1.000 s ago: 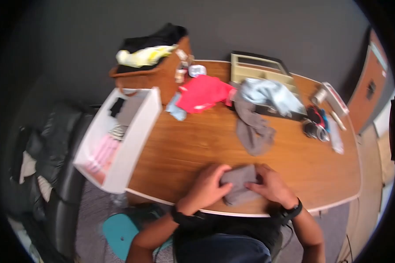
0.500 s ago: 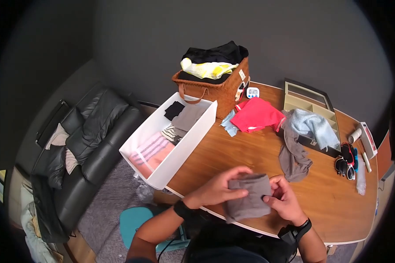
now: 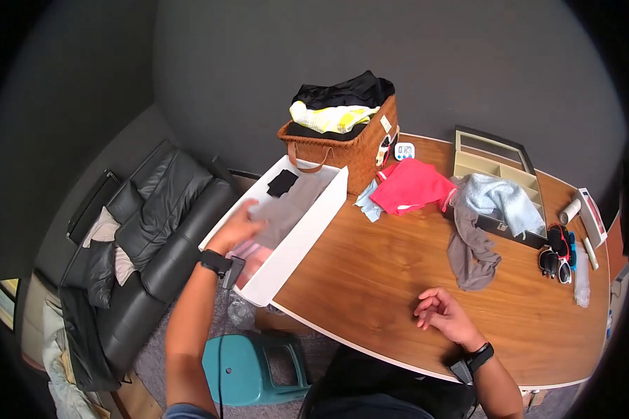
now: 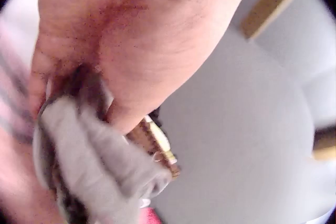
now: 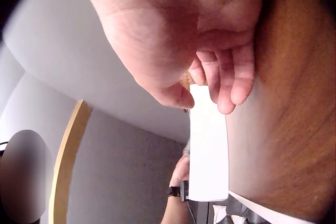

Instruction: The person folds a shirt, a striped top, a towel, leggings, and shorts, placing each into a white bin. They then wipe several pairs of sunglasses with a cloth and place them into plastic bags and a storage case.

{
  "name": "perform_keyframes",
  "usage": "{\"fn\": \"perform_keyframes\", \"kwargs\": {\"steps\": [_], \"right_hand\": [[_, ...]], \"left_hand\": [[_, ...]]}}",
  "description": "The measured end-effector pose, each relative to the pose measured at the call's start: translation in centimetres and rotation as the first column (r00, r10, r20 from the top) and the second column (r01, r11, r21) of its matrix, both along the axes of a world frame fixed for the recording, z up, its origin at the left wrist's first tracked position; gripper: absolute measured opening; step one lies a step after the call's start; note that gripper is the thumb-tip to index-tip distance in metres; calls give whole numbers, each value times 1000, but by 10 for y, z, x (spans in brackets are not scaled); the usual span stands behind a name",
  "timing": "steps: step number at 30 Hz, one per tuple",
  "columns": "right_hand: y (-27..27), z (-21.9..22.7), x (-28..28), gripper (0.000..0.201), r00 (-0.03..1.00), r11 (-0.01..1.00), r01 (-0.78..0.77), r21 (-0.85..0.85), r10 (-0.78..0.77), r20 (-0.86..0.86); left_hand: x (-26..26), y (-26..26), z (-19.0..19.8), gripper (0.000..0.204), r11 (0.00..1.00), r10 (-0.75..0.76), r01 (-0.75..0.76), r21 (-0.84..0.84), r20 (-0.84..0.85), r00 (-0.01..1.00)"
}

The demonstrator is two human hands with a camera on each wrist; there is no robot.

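Over the white bin [image 3: 297, 253], my left hand [image 3: 239, 229] holds the folded grey cloth [image 3: 276, 218]. In the left wrist view the grey cloth [image 4: 100, 155] is pinched between thumb and fingers of the left hand [image 4: 131, 40]. Beside it in the bin lie grey fabric [image 3: 307, 190], a black folded piece [image 3: 282, 183] and pink fabric [image 3: 253, 260]. My right hand [image 3: 446, 318] rests at the table's front part, fingers loosely bent, holding nothing; the right wrist view shows the hand [image 5: 184, 35] empty too.
Behind the bin stands a brown basket [image 3: 342, 153] of clothes. On the table [image 3: 370, 279] are a red garment [image 3: 412, 187], a grey cloth [image 3: 474, 257], a light blue cloth [image 3: 500, 199] on a compartment box [image 3: 531, 183], and sunglasses [image 3: 558, 241]. A teal stool [image 3: 241, 370] stands below.
The left hand has carried the folded grey cloth from above the table's front leftward into the bin. The right hand has let go of the cloth and stayed near the table's front.
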State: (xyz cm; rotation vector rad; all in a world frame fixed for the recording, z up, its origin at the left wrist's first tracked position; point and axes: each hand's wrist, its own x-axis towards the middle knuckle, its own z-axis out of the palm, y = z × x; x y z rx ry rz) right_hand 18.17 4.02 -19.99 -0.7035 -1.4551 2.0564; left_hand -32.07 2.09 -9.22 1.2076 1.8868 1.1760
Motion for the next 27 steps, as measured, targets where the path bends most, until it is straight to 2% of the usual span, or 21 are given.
{"fn": "perform_keyframes", "kwargs": {"steps": [1,2,4,6,7,8,9,10,11,12,14,15,17,18,19,20,21,22,23,24,27], "right_hand": [[0,2,0,35,1000,1000,-6,2,6,16],[0,2,0,35,1000,1000,-3,0,3,14],[0,0,0,32,999,1000,-18,26,17,36],[1,-5,-3,32,998,1000,-29,11,28,57],[1,-7,0,32,996,1000,-30,6,30,84],[0,-7,3,32,995,1000,17,1,-17,98],[1,-7,2,30,997,1000,-15,8,14,73],[1,-7,2,29,998,999,-50,12,49,45],[2,-8,2,29,998,1000,-19,-3,19,52],[3,-9,1,26,998,999,-43,0,43,51],[4,-11,1,25,997,998,-59,14,58,52],[4,-11,1,23,996,997,-80,24,78,51],[4,-8,2,21,995,996,-85,13,84,61],[3,-6,3,21,995,998,-70,12,69,68],[4,-4,3,22,995,997,-83,4,82,56],[4,-4,4,22,995,996,-95,-1,95,41],[6,-10,5,22,994,993,-113,22,113,9],[8,-8,7,22,995,995,-95,27,94,8],[9,-6,10,22,980,978,-196,76,193,44],[9,-5,12,22,953,947,-298,117,289,86],[7,0,15,21,929,922,-364,129,351,117]], "left_hand": [[0,0,-4,50,978,-96,77,-194,-95,991],[0,0,-10,52,912,-208,130,-389,-168,964],[-19,7,-34,57,915,-232,160,-370,-157,960],[-52,19,-68,62,934,-355,273,-232,-503,788],[-27,13,-43,78,936,-344,220,-273,-593,728],[-9,14,-28,81,937,-331,174,-302,-619,712],[-19,18,-42,77,981,-191,110,-158,-749,634],[-7,21,-31,66,986,-102,165,6,-762,640],[13,24,-18,52,970,-17,191,147,-750,661],[51,24,8,40,973,16,153,174,-708,706],[101,35,29,37,942,-67,250,226,-600,797],[118,44,23,31,921,-125,307,241,-563,817],[169,57,25,25,873,-299,457,167,-558,774],[190,71,16,25,834,-382,531,152,-536,753],[212,85,4,24,815,-483,571,102,-426,765],[235,98,-8,24,743,-542,656,134,-453,707],[259,108,-18,25,722,-612,688,70,-399,683],[280,120,-36,27,658,-660,748,82,-415,626],[304,124,-39,29,600,-696,799,41,-464,547],[323,133,-56,32,520,-715,850,83,-502,487],[367,142,-76,35,435,-724,893,111,-547,420]]}}
